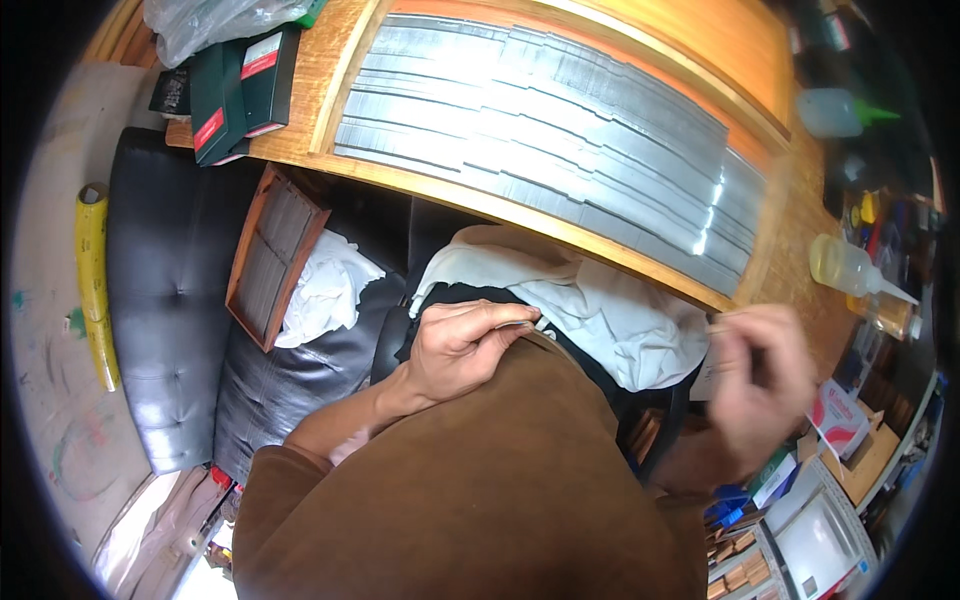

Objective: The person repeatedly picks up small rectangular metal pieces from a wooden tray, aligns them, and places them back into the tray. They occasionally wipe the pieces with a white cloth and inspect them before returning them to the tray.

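Observation:
My left hand [455,350] is held over my lap in front of my brown shirt. Its thumb and forefinger are pinched together, with something small and pale at the tips that I cannot make out. Motion smears my right hand [762,378], out to the right by the near corner of a wooden tray [520,215]; its fingers look curled, but what they hold, if anything, is lost in the blur. Overlapping rows of thin grey metal strips [560,120] fill the tray. White cloth [640,325] lies across my lap beyond the left hand.
On the black padded seat [300,400] at left lean a smaller framed tray [277,255] of grey strips and a crumpled white cloth [330,290]. Dark boxes [268,85] and a plastic bag [215,25] sit at the table's far left. Squeeze bottles [845,265] line the right.

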A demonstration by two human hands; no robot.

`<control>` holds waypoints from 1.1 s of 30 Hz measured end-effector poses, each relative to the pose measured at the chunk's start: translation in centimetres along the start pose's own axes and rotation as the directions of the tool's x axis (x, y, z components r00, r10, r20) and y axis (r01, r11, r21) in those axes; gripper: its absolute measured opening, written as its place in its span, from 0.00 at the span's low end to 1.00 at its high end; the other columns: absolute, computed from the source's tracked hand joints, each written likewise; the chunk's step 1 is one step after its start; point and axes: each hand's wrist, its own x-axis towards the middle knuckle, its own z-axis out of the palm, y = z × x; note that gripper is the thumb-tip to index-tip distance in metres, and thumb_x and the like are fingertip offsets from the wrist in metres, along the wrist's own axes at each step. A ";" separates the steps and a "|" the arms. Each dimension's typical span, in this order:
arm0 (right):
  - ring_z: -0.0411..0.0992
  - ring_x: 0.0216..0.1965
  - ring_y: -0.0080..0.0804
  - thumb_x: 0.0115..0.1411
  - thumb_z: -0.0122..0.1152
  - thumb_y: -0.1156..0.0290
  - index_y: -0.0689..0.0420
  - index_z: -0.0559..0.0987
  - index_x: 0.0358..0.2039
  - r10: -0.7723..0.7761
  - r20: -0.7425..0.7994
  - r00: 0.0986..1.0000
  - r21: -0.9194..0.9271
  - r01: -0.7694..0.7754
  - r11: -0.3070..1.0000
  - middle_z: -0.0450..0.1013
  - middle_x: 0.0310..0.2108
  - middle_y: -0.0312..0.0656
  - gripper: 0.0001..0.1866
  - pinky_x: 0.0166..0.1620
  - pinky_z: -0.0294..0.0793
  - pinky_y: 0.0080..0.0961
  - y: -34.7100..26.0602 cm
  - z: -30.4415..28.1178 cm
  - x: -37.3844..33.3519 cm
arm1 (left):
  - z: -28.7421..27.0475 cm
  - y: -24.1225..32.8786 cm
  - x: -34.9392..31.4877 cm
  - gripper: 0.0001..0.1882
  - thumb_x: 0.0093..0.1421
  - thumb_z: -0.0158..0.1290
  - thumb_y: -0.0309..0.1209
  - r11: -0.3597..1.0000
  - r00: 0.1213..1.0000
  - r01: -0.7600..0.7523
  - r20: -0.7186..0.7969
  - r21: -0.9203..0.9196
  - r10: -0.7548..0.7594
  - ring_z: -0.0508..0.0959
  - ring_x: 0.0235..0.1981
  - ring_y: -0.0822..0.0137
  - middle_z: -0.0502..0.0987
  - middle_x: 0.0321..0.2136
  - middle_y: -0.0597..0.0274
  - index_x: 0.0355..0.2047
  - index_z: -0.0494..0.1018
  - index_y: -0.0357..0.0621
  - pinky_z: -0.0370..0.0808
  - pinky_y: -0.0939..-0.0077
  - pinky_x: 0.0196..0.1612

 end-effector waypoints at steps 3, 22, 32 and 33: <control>0.77 0.32 0.40 0.50 0.70 0.87 0.62 0.82 0.32 -0.081 0.287 0.955 0.295 -0.008 0.955 0.78 0.30 0.44 0.09 0.36 0.76 0.30 -0.5 5.7 -0.7 | 0.3 -0.2 -0.2 0.12 0.57 0.61 0.13 1.000 0.999 -0.019 -0.036 0.007 0.019 0.87 0.30 0.61 0.86 0.32 0.51 0.42 0.83 0.33 0.83 0.75 0.35; 0.75 0.30 0.23 0.59 0.72 0.83 0.66 0.85 0.40 0.190 0.265 0.945 0.593 -0.315 0.741 0.78 0.31 0.40 0.08 0.34 0.76 0.19 1.4 11.9 -4.3 | -0.4 1.8 4.1 0.07 0.67 0.58 0.22 0.806 0.833 0.509 0.408 -0.302 -0.373 0.84 0.35 0.75 0.86 0.33 0.59 0.42 0.81 0.30 0.81 0.77 0.40; 0.68 0.22 0.16 0.70 0.62 0.74 0.65 0.84 0.42 0.475 0.545 0.690 0.781 -0.625 0.012 0.77 0.26 0.35 0.08 0.26 0.69 0.15 3.5 14.6 -4.9 | -0.9 -0.1 8.5 0.11 0.67 0.62 0.32 0.511 0.541 0.822 0.624 -0.251 -0.564 0.86 0.35 0.74 0.88 0.35 0.59 0.43 0.82 0.37 0.76 0.85 0.28; 0.68 0.22 0.16 0.69 0.62 0.74 0.65 0.84 0.42 0.481 0.530 0.699 0.795 -0.607 0.006 0.77 0.26 0.35 0.08 0.26 0.69 0.15 3.3 14.7 -4.8 | -0.9 -0.2 8.4 0.11 0.67 0.62 0.32 0.517 0.553 0.815 0.618 -0.262 -0.559 0.86 0.35 0.73 0.88 0.35 0.58 0.43 0.82 0.37 0.77 0.85 0.29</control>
